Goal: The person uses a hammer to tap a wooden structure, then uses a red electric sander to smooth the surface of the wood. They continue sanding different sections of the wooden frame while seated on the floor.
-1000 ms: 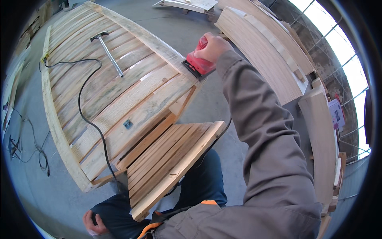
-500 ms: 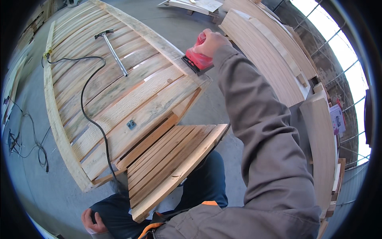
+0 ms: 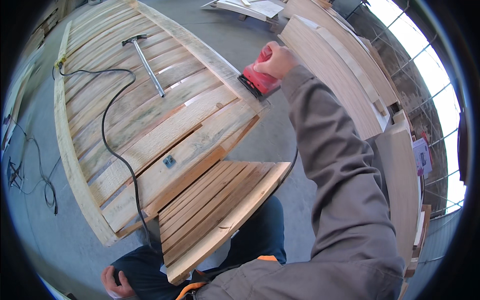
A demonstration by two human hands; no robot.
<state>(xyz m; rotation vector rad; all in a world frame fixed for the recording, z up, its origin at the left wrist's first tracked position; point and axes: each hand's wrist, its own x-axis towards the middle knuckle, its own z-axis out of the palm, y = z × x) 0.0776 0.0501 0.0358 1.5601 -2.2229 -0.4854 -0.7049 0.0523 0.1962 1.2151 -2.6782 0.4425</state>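
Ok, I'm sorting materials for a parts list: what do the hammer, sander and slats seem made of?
Hammer: seemingly metal, its handle bare and silvery with a shine; the head is darker, perhaps steel.
Sander: likely hard plastic, judging by its smooth red shell.
Slats: unpainted, apparently unvarnished wood, showing pale grain and knots.

A woodworking workshop – slatted timber frame (image 3: 150,120) with a hammer (image 3: 147,65) at ten o'clock, red power sander (image 3: 261,77) at half past twelve, stacked boards (image 3: 332,80) at two.
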